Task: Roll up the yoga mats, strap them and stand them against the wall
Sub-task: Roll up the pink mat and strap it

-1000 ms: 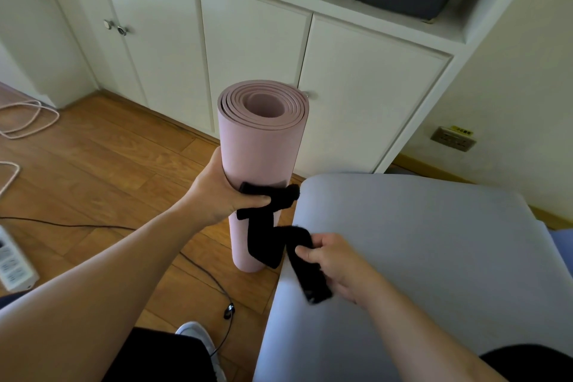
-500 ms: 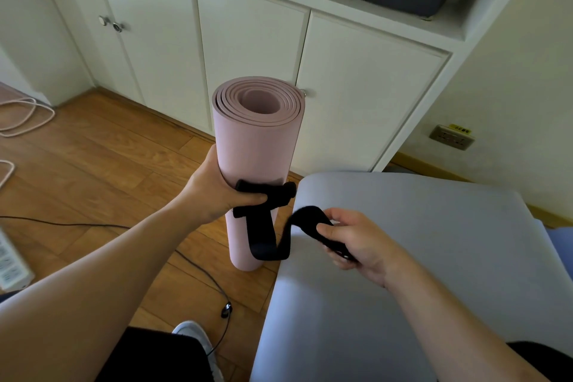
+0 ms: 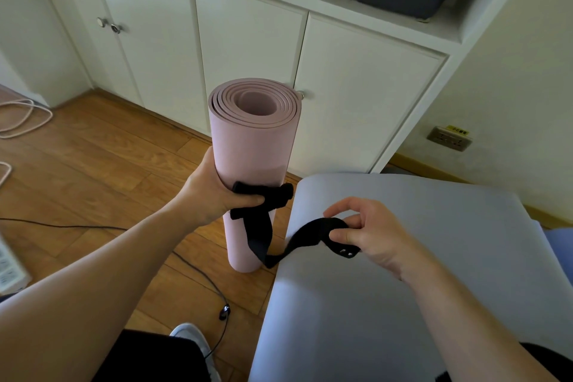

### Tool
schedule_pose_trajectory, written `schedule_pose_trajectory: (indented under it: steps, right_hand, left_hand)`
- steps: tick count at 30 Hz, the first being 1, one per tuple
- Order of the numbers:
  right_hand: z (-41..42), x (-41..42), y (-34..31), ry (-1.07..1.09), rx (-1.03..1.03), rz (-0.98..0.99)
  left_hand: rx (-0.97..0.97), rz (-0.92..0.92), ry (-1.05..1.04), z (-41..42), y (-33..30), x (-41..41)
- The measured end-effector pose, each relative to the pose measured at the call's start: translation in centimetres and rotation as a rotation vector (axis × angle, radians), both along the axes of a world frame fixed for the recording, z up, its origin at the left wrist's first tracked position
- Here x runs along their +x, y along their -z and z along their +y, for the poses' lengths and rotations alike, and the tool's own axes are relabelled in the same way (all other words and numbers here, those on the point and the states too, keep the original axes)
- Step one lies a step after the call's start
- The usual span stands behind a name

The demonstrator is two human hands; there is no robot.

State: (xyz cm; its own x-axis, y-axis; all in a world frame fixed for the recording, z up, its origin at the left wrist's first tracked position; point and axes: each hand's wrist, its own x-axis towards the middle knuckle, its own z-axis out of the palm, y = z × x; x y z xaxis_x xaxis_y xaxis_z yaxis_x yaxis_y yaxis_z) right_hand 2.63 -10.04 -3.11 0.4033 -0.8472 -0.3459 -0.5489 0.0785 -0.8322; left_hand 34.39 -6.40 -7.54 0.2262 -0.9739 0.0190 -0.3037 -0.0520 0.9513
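Both hands were occupied with one strap. The left hand was wrapped around the middle of a pink rolled mat, with the thumb pinning one end of a black strap against the roll. The right hand was closed in a pinch on the free end of the strap, where a small metal fitting could be seen; the rest sagged in a slack loop between the two hands.

The pink mat was held upright on the wooden floor, near the white cabinet doors on the far side. A grey mat was spread flat to the right, not yet rolled.

For the strapping to be done well, it was judged that the roll should be kept squeezed so the layers stayed tight, the free end carried fully around the mat at the pinned height, and the slack drawn out before fastening. A loose or slanted band would likely slip down once the mat was stood against the wall.
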Motion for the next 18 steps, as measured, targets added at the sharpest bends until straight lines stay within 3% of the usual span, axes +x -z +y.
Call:
schedule_pose_trajectory:
  steps: [14, 18]
  right_hand:
    - [0.5, -0.1, -0.6, -0.075, 0.060, -0.337]
    - [0.7, 0.0, -1.2, -0.133, 0.022, -0.325]
  left_hand:
    - [0.005, 0.000, 0.011, -0.1, 0.0, 0.2]
    - [-0.004, 0.014, 0.009, -0.1, 0.0, 0.1]
